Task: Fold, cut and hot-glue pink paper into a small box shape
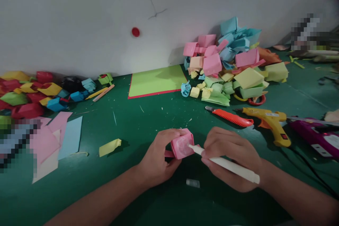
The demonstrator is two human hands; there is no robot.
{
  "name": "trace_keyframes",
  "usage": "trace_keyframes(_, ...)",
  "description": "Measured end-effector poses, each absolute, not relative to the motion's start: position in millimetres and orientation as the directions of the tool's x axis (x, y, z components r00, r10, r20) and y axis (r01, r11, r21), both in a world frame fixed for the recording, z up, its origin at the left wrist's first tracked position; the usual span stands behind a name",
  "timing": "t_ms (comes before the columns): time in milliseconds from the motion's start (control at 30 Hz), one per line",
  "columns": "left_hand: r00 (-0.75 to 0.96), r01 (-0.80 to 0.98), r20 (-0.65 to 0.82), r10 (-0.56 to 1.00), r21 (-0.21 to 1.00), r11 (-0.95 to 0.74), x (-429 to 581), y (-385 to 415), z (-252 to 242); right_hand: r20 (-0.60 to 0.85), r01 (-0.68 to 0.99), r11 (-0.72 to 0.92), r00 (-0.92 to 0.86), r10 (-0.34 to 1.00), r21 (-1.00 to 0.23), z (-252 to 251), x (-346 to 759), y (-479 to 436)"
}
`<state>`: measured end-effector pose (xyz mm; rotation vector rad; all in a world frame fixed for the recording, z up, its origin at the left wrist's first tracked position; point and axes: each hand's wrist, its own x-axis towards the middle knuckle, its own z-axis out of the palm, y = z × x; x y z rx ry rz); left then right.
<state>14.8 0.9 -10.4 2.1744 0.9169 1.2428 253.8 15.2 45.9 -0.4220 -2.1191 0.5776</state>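
My left hand (159, 155) grips a small pink folded-paper box (184, 150) by its sides, one face tilted up toward me. That face carries pale, shiny scribbled marks. In my right hand (230, 155) is a white marker pen (233, 167), held like a pencil, its tip touching or almost touching the marked face. A small clear cap (193, 183) lies on the green table below the box. Left of my left hand rests a folded yellow paper piece (109, 147).
Behind stand a yellow-green sheet with red edges (159, 81) and a pile of paper boxes (212, 63). A red utility knife (230, 116), yellow glue gun (270, 122) and purple device (315, 137) lie right. Colourful paper shapes (31, 109) and loose sheets (70, 137) lie left.
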Motion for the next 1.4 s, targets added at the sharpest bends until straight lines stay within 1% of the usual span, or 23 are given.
trace_keyframes(167,0.350,0.348,0.560,0.751,0.666,-0.660,14.9,0.6,-9.9,0.661,0.091,0.838,-0.571,0.486,-0.538,44.3,254.6,14.6)
trace_keyframes(367,0.326,0.403,0.615,0.718,0.597,-0.694,14.8,1.6,-10.6,0.667,0.096,0.844,-0.569,0.481,-0.528,44.2,254.1,14.8)
trace_keyframes(600,0.319,0.599,0.597,0.736,0.475,-0.645,15.7,3.5,-3.9,0.664,0.093,0.845,-0.575,0.477,-0.527,42.9,255.2,15.4)
trace_keyframes(767,0.379,0.723,0.567,0.731,0.311,-0.617,7.5,11.7,-1.1,0.668,0.105,0.855,-0.579,0.467,-0.507,43.4,255.4,15.9)
trace_keyframes(967,0.465,0.735,0.672,0.576,0.068,-0.674,-7.1,23.6,0.2,0.677,0.115,0.871,-0.583,0.448,-0.477,45.5,256.3,16.1)
trace_keyframes(1033,0.473,0.750,0.681,0.559,0.021,-0.661,-9.2,25.7,1.0,0.678,0.126,0.875,-0.584,0.446,-0.468,46.0,256.5,15.8)
trace_keyframes(1200,0.469,0.786,0.620,0.629,0.031,-0.617,-6.0,22.6,3.5,0.675,0.130,0.877,-0.589,0.443,-0.462,44.5,256.7,15.9)
trace_keyframes(1333,0.499,0.756,0.586,0.639,0.065,-0.651,-3.3,16.3,6.7,0.680,0.127,0.878,-0.585,0.442,-0.462,43.8,256.1,17.0)
trace_keyframes(1400,0.508,0.731,0.593,0.625,0.088,-0.677,-3.9,14.4,9.0,0.686,0.124,0.877,-0.575,0.445,-0.464,44.5,255.3,17.6)
